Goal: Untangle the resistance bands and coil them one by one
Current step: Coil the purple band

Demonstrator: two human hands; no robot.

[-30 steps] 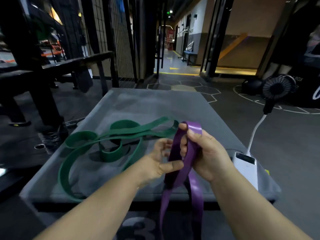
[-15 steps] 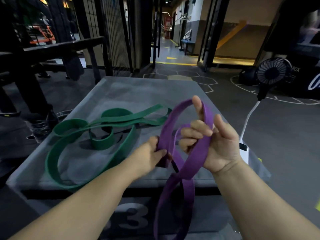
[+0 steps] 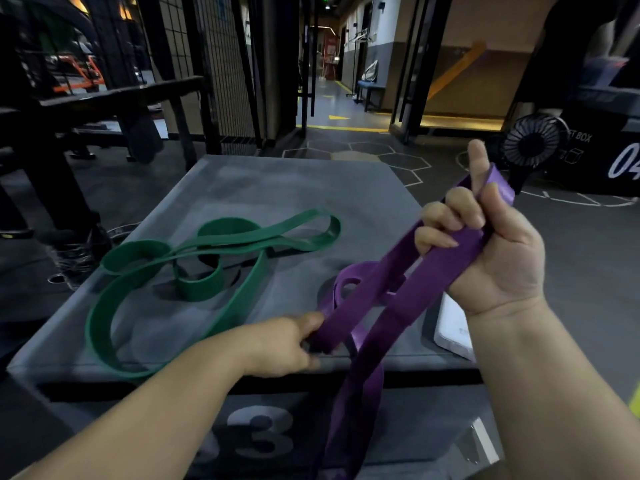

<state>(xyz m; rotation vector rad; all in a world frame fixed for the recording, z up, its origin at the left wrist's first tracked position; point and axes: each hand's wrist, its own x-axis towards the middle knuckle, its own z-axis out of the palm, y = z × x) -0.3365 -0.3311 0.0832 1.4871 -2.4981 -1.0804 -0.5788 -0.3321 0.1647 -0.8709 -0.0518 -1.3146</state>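
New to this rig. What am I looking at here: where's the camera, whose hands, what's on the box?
No machine: a person works bare-handed. All pictures come from one wide-angle camera on the head, looking forward and down. The right hand has its grip round a purple band, raised; the left hand pinches the same band lower down. A green band lies in loose loops on the grey box, held by neither hand. A white device sits at the box's right edge, a small fan behind it.

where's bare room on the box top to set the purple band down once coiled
Free: far strip of the box top, beyond the green band. Crowded: left, under the green band; near right, purple band and power bank.
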